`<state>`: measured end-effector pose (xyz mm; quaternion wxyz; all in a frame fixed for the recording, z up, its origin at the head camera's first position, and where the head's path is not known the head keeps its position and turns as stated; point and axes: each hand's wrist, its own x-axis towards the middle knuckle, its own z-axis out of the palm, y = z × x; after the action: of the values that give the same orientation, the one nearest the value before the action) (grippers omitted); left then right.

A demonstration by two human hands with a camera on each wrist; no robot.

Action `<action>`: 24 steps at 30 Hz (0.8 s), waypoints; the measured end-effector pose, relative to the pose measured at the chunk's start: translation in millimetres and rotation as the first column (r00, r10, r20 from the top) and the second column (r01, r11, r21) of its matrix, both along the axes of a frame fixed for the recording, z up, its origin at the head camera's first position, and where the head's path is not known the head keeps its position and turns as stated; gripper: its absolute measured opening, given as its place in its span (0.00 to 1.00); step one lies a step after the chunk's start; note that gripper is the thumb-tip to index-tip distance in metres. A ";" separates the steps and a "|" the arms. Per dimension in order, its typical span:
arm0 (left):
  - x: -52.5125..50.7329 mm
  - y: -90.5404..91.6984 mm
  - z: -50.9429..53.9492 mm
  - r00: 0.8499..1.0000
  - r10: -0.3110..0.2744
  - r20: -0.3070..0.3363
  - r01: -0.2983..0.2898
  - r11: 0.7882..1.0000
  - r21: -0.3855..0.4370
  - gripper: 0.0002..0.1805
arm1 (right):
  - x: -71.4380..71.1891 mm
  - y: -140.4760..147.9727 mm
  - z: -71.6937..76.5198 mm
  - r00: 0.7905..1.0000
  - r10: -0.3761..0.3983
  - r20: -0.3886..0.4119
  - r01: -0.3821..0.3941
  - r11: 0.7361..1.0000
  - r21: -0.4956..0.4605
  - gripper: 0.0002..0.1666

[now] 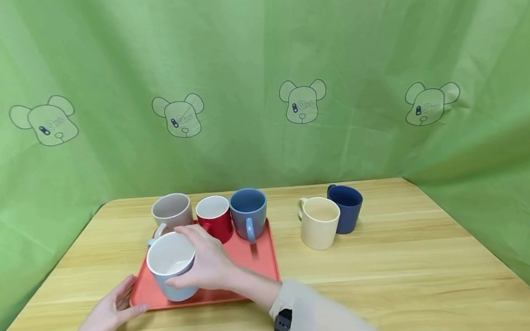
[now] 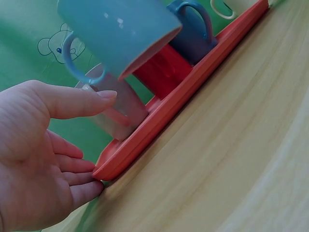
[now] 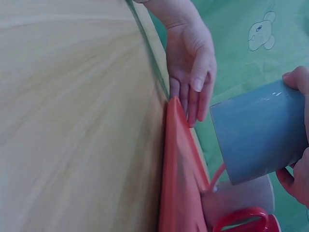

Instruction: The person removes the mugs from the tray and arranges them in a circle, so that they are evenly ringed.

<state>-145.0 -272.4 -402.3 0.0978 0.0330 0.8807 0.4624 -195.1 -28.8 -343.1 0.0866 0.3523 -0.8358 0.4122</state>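
Observation:
My right hand [image 1: 209, 261] grips a light blue mug [image 1: 174, 286] by its rim and side, thumb on the near side. The mug hangs above the front left of the red tray [image 1: 266, 264], its base off the tray in the left wrist view [image 2: 145, 60]. My left hand [image 1: 107, 313] is at the tray's near left corner, fingertips touching the edge and thumb held apart. Behind on the tray stand a grey mug [image 1: 183, 219], a red mug [image 1: 222, 226] with a white inside, and a blue mug [image 1: 260, 222].
Right of the tray, a cream mug [image 1: 318, 231] stands on the wooden table [image 1: 407, 273], with a dark blue mug [image 1: 352, 213] just behind it. A green curtain [image 1: 246, 151] with bear-head drawings hangs around the table's back and sides.

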 end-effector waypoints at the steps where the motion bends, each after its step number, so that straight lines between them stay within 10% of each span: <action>1: -0.2 0.5 1.0 1.000 0.006 0.017 -0.006 1.000 0.003 0.46 | 1.0 3.3 1.8 1.000 -0.002 0.012 0.002 1.000 -0.003 0.49; 24: -0.1 1.2 1.2 1.000 -0.009 0.007 0.009 1.000 0.027 0.46 | 21.8 103.5 26.4 0.997 -0.018 0.074 0.029 0.988 -0.150 0.53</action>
<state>-145.1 -271.2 -401.1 0.1027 0.0366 0.8738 0.4740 -173.3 74.7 -316.7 0.0877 0.3198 -0.8088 0.4856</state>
